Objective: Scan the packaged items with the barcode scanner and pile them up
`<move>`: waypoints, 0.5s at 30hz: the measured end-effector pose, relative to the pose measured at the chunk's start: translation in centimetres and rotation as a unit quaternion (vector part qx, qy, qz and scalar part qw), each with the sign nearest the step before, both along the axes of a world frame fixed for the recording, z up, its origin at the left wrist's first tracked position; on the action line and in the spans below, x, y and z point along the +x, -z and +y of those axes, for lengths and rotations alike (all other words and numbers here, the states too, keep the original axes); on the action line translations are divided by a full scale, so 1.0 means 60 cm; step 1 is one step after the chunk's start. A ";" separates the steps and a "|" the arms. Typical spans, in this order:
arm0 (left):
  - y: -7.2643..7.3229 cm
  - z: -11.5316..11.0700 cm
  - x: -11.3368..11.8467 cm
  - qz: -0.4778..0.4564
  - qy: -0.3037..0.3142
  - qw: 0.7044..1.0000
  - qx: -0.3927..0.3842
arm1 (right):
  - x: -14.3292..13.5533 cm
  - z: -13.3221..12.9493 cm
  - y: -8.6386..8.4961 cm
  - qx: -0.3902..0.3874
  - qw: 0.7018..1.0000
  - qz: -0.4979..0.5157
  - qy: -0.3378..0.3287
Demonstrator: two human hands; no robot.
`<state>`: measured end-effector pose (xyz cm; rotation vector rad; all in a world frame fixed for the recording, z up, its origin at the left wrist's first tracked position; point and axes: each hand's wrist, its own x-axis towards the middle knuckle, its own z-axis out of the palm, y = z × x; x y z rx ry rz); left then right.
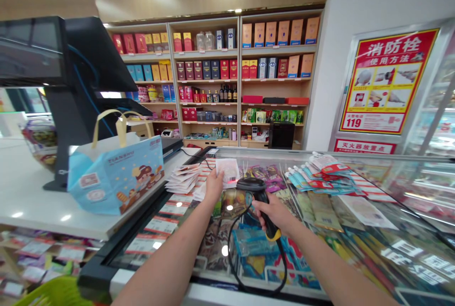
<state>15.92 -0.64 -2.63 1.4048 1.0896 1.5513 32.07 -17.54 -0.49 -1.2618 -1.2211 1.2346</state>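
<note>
My left hand (214, 183) holds a small white packet (228, 171) by its left edge over the glass top of a freezer. A red scan line falls across the packet's lower part. Wrapped around the handle of a black and yellow barcode scanner (251, 184) is my right hand (273, 212), with the scanner head pointed at the packet. The scanner's black cable (230, 244) loops down over the glass. Just left of my left hand lies a pile of similar white packets (183, 178).
A blue paper bag (117, 173) stands on the white counter (24, 201) at left, beside a black register screen (95, 54). Blue and red packets (322, 173) are heaped on the freezer glass at right. Shelves of boxes (209, 69) line the back wall.
</note>
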 end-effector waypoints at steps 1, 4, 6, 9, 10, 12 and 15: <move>0.001 0.000 0.000 0.001 0.003 1.000 0.002 | 0.001 0.001 0.001 -0.002 1.000 -0.003 -0.001; 0.004 0.000 0.000 0.000 0.003 1.000 0.004 | 0.002 0.002 0.003 -0.008 1.000 -0.006 0.002; 0.004 0.001 0.001 -0.002 0.001 1.000 0.005 | 0.001 0.002 0.003 -0.008 1.000 -0.003 0.004; 0.005 0.001 0.001 -0.004 0.005 1.000 0.017 | -0.001 0.004 0.005 0.001 1.000 0.006 0.007; 0.005 0.002 0.001 -0.003 0.008 1.000 0.021 | -0.001 0.005 0.006 0.003 1.000 0.008 0.007; 0.006 0.002 0.000 -0.001 0.013 1.000 0.024 | -0.001 0.007 0.009 0.006 1.000 0.008 0.007; 0.004 0.002 -0.002 -0.001 0.012 1.000 0.022 | 0.000 0.010 0.014 0.004 1.000 0.006 0.008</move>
